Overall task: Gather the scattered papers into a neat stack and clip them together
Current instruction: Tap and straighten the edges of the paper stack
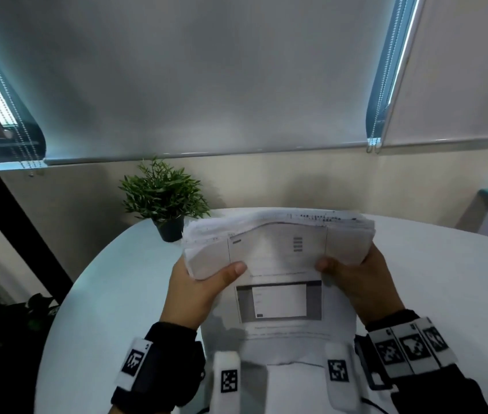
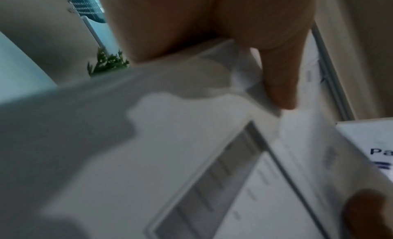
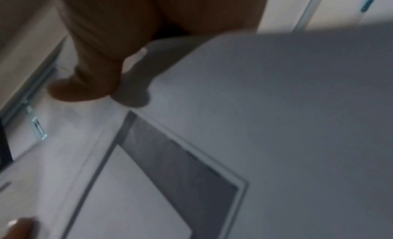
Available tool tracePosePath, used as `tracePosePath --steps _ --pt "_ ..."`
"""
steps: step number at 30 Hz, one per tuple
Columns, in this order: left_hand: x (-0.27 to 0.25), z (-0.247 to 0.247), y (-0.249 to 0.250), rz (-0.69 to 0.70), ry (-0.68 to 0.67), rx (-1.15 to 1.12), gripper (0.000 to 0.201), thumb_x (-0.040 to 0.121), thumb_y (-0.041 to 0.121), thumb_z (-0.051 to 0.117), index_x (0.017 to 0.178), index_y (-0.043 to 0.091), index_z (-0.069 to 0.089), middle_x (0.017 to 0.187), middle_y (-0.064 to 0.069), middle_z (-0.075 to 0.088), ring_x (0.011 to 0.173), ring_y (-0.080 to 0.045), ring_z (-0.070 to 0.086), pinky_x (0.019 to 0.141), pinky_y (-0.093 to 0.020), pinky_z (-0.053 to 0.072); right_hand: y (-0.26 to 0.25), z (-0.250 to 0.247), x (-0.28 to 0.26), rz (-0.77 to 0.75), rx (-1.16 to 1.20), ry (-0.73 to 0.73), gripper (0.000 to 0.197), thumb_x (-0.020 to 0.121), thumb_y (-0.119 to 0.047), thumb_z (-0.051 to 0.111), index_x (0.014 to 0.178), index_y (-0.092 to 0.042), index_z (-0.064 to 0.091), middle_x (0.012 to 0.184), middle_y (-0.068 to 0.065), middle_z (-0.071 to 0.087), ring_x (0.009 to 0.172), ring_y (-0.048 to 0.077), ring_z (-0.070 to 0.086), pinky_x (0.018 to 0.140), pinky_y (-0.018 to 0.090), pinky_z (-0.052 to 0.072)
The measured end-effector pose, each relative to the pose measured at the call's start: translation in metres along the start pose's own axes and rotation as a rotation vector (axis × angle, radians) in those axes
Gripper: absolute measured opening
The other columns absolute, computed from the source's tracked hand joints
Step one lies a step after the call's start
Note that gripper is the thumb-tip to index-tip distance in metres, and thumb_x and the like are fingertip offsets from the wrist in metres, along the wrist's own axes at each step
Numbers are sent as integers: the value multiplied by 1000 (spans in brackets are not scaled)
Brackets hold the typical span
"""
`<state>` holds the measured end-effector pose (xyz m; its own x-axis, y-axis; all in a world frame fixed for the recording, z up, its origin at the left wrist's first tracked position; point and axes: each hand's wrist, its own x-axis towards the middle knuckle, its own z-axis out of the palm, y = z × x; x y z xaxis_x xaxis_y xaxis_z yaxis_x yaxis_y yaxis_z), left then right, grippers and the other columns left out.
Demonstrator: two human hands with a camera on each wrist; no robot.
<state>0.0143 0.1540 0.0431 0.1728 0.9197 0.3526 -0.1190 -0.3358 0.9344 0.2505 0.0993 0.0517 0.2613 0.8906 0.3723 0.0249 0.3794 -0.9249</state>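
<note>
A thick stack of printed papers (image 1: 278,264) stands upright on its lower edge on the round white table (image 1: 445,279), its top bowed toward me. My left hand (image 1: 197,285) grips the stack's left side, thumb on the front sheet. My right hand (image 1: 362,279) grips the right side the same way. The left wrist view shows the papers (image 2: 191,158) close up with my left thumb (image 2: 280,71) pressed on them. In the right wrist view my right thumb (image 3: 89,84) lies on the front sheet (image 3: 149,183). No clip is in view.
A small potted plant (image 1: 163,201) stands at the table's far left edge, just left of the stack. Window blinds (image 1: 206,85) and a beige wall lie behind. White tagged fixtures (image 1: 338,372) sit near my wrists at the near edge.
</note>
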Motion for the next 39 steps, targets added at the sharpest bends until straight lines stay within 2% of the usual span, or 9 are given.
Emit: tracePosePath --steps 3,6,10,14,20,26,31,37,39 --pt "4 -1 7 58 23 -2 84 44 39 86 119 13 58 108 -3 70 98 -16 68 73 -24 56 -9 0 3 -93 22 52 100 24 -55 89 111 -31 47 95 -1 66 78 9 65 52 25 53" --pt "0 -2 14 177 98 -40 116 31 53 89 131 42 32 124 5 51 102 1 62 77 -16 52 -11 -4 -1 -218 -19 100 115 26 -55 88 124 -46 28 107 -5 55 94 0 61 75 21 55" --pt "3 10 18 474 85 137 83 63 73 66 133 36 40 135 9 45 123 -10 48 99 -26 44 -12 5 -4 -347 -142 96 68 52 -49 79 110 -61 45 113 -17 54 98 -1 57 79 14 50" --pt "9 21 16 520 129 206 14 83 44 63 95 45 54 114 20 54 112 -4 52 93 -16 39 -12 12 -4 -366 -203 140 32 68 -43 65 92 -59 50 95 -32 57 82 -9 57 66 5 45" --pt "17 15 17 445 194 245 30 77 34 71 99 39 51 100 25 58 96 5 55 80 -8 42 -13 9 2 -455 -312 227 33 73 -40 64 92 -61 47 96 -37 54 86 -14 52 73 2 39" --pt "13 3 24 512 152 318 42 70 36 74 107 32 54 112 12 59 107 1 54 90 -12 40 -20 3 2 -471 -226 169 52 66 -35 78 106 -45 47 105 -31 55 89 -7 55 74 8 47" --pt "14 8 21 505 135 300 27 72 33 73 92 31 55 102 27 61 100 5 57 87 -13 43 -20 10 3 -381 -303 172 42 61 -33 78 84 -56 51 91 -33 58 82 -9 56 65 5 44" --pt "16 1 30 630 75 304 45 66 26 81 103 27 55 118 -4 57 112 -21 56 96 -28 44 -29 -1 2 -436 -201 93 55 61 -13 78 102 -38 50 98 -29 60 85 -7 59 67 9 49" --pt "14 2 23 582 78 302 38 66 29 81 95 30 57 112 7 61 109 -12 57 94 -24 45 -21 3 0 -370 -215 89 52 61 -16 77 95 -47 53 95 -31 60 84 -9 59 65 7 47"
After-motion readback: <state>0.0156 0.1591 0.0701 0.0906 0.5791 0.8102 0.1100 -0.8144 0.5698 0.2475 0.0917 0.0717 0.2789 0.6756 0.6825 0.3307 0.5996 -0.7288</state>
